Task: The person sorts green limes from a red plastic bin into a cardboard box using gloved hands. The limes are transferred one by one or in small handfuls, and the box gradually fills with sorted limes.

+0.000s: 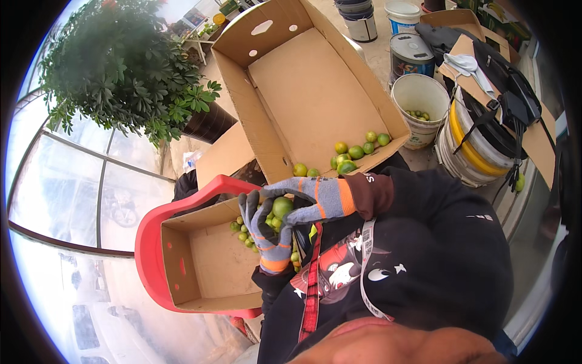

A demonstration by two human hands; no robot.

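Both my hands wear grey and orange work gloves with dark-coated fingers. They meet around one larger green fruit [283, 207], round and smooth. My right hand [313, 198] reaches in from the right, its fingers and thumb on either side of the fruit. My left hand [271, 236] rises from below, fingers curled beside the same fruit. Beneath them, smaller green and yellowish fruits [244, 236] lie at the near end of a cardboard box [223, 264], partly hidden by my hands. A larger cardboard box [313, 86] ahead holds several green fruits [356, 152] along its near wall.
A red plastic chair [150, 273] surrounds the smaller box. To the right stand a white bucket [416, 132] with small green fruits, paint pails [411, 52], and stacked buckets [473, 141] bearing cardboard and a black bag [495, 63]. A leafy potted plant [122, 77] is at left.
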